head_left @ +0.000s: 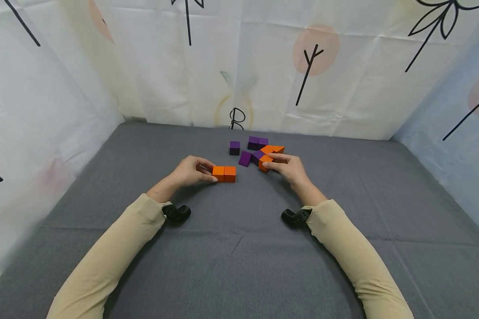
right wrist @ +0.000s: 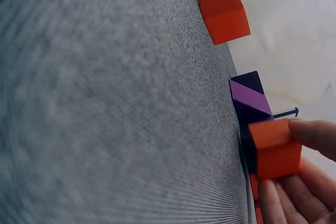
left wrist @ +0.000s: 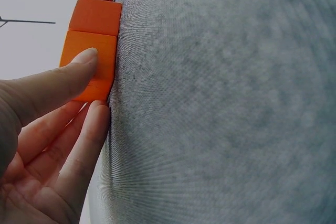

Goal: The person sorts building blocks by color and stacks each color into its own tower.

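Observation:
Two orange cubes stand side by side on the grey cloth, touching. My left hand (head_left: 192, 171) holds the left orange cube (left wrist: 92, 61), thumb on its near face and fingers at its side. The right-hand orange cube (head_left: 230, 174) is against it, free of fingers. My right hand (head_left: 288, 167) pinches another orange cube (right wrist: 277, 153) between thumb and fingers, at the front of a cluster. Right behind that one is a purple cube (head_left: 257, 156). Further orange blocks (head_left: 278, 149) lie behind the right fingers, partly hidden by them.
A tilted purple block (head_left: 245, 158) lies left of the cluster. One purple cube (head_left: 234, 148) stands apart, and a pair of purple cubes (head_left: 257, 142) sits at the back. Behind the grey tabletop (head_left: 239, 266) hangs a patterned white cloth wall (head_left: 263, 66).

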`<state>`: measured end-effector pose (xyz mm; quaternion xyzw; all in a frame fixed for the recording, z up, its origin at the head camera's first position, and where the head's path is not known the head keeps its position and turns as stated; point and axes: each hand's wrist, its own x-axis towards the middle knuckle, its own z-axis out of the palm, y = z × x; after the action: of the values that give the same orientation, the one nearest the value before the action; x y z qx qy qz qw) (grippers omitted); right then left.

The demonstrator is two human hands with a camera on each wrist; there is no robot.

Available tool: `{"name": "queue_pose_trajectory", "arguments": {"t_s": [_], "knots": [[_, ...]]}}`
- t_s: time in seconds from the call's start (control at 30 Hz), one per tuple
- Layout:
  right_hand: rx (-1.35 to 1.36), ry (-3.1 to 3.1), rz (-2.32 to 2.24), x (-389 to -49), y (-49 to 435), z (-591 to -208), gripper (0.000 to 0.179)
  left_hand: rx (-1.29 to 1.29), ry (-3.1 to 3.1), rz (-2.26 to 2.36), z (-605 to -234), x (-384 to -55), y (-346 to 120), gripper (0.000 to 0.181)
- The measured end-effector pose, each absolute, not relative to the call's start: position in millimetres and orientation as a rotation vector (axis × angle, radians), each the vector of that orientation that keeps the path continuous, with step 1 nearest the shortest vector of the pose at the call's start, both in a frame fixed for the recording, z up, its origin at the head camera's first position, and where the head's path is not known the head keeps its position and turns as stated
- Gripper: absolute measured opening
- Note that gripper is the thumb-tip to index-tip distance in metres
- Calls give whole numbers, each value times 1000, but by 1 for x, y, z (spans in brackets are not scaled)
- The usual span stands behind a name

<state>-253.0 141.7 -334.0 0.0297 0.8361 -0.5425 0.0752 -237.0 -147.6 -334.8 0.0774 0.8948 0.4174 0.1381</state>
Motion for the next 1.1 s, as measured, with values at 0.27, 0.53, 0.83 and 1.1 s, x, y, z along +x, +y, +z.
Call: {"name": "queue_pose_trajectory", "arguments": {"t_s": [0.27, 0.53, 0.83, 1.1], "knots": [[-55, 2517, -1592, -250, 134, -333, 42, 219, 2593, 1211, -336, -237, -148, 48], [-166, 2489, -1616, -250, 121, -329, 42, 206, 2588, 1218, -336, -238, -148, 48], [-250, 2471, -1646, -250, 109, -328, 42, 221, 2590, 1218, -336, -238, -148, 48], [-316, 2426, -1685, -249, 100, -325, 41, 217, 2587, 1222, -336, -238, -148, 47]]}}
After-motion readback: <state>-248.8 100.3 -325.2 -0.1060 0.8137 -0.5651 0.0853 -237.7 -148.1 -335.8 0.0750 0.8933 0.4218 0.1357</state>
